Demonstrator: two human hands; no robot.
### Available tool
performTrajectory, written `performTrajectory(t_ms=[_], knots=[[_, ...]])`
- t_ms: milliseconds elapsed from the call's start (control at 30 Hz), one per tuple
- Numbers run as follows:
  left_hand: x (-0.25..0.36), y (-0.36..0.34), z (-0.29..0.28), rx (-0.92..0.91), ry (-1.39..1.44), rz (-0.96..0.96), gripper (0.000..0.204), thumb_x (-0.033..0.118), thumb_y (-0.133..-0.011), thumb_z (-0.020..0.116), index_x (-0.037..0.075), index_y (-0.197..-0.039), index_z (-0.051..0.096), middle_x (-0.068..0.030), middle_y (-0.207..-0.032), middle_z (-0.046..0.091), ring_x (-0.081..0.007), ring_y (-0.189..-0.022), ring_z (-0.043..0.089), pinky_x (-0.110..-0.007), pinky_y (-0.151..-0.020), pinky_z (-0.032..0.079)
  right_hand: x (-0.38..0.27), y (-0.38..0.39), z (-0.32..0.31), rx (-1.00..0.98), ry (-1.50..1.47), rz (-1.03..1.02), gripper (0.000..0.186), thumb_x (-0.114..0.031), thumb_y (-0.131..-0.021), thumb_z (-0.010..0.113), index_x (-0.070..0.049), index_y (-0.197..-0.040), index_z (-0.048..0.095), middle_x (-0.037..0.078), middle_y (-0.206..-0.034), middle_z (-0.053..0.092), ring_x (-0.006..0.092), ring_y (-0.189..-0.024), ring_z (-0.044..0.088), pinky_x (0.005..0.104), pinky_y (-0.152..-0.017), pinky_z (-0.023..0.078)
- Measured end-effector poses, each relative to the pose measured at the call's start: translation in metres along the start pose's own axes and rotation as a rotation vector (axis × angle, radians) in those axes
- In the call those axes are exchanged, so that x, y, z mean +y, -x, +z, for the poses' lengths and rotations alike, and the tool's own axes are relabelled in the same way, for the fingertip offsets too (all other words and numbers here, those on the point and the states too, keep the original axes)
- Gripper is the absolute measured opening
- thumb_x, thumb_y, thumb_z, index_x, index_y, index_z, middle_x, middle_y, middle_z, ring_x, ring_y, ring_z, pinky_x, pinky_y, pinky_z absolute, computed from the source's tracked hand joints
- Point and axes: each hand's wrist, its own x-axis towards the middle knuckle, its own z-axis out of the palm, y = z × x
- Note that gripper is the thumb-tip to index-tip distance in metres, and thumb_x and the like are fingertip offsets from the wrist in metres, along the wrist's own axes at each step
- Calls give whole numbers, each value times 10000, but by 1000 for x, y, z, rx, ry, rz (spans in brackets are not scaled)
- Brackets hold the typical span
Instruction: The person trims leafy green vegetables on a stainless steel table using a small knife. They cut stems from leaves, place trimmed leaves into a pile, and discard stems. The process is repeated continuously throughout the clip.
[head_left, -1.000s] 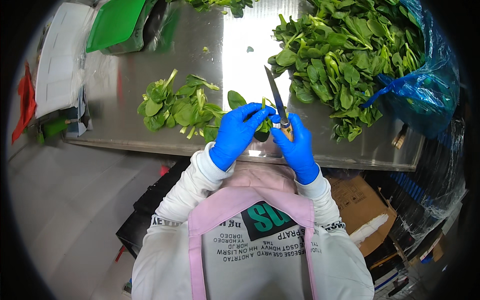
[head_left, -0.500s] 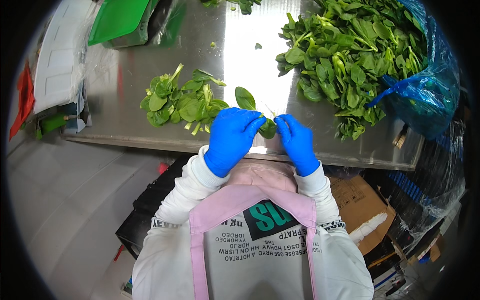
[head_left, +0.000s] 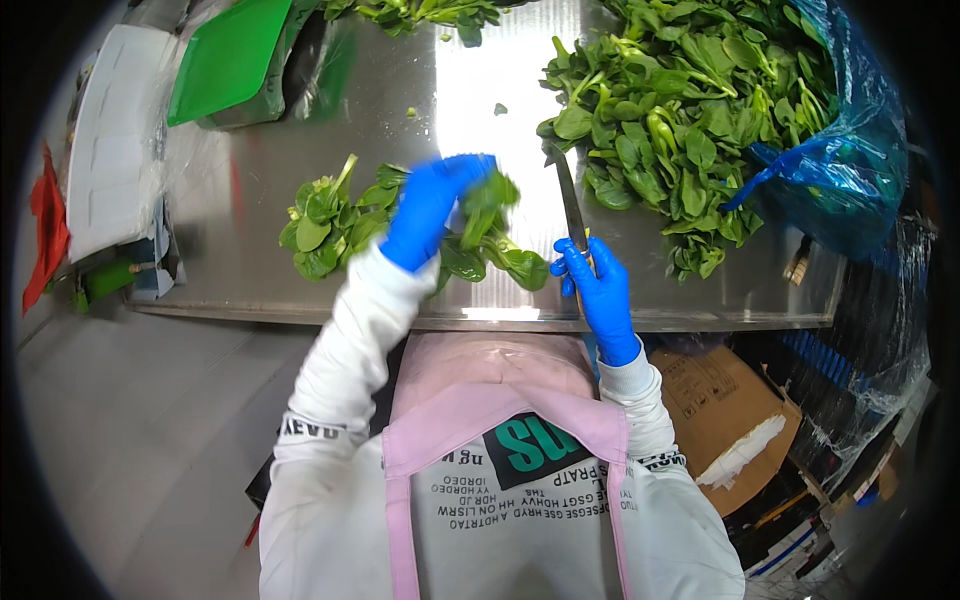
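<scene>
My left hand [head_left: 432, 205], in a blue glove and smeared by motion, is closed on a sprig of leafy greens [head_left: 488, 208] above the steel table. Below that sprig, more loose greens [head_left: 522, 266] lie near the table's front edge. In my gloved right hand [head_left: 600, 290] is a knife [head_left: 570, 205]; its blade points away from me and its handle lies in my fingers. A small pile of greens [head_left: 318, 222] rests left of my left hand. At the right, a large heap of leafy greens [head_left: 690, 120] spreads beyond the knife tip.
A blue plastic bag [head_left: 850, 170] stands against the heap's right side. Far left are a green tray [head_left: 225, 65] and a white container [head_left: 120, 140]. More greens [head_left: 420, 12] lie at the table's far edge [head_left: 370, 90]. A cardboard box [head_left: 725, 410] sits below at right.
The hands have parted from the leaf they worked on together. My left hand has moved away from me and a little left with greens. The knife now shows, upright in my right hand.
</scene>
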Motion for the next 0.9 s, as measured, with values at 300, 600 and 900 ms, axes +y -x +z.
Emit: performTrajectory(t_ms=[300,600,900], knots=[[39,-92,88,285,-691,833,311,265,-763,716,156,-1049,660,-57,-993,631,-202,-904,586,-305,-826,462,10,7,-29,120,-77,-18,197,-206,-900,581,-25,-967,619,46,-732,629,49,-556,501,192,-505,391],[19,-145,194,-52,-1757,1084,149,143,-751,573,127,-875,655,-67,-869,603,-259,-945,531,-376,-777,417,33,15,-77,354,-349,-183,191,-113,-925,514,18,-1060,549,78,-779,620,64,-547,480,186,-494,377],[50,-98,167,-24,-1577,1274,122,113,-721,590,153,-824,642,-68,-1011,578,-274,-1015,507,-440,-919,360,-2,4,-93,403,-367,-298,187,-98,-921,512,-1,-1080,534,73,-820,616,66,-585,497,191,-523,401]])
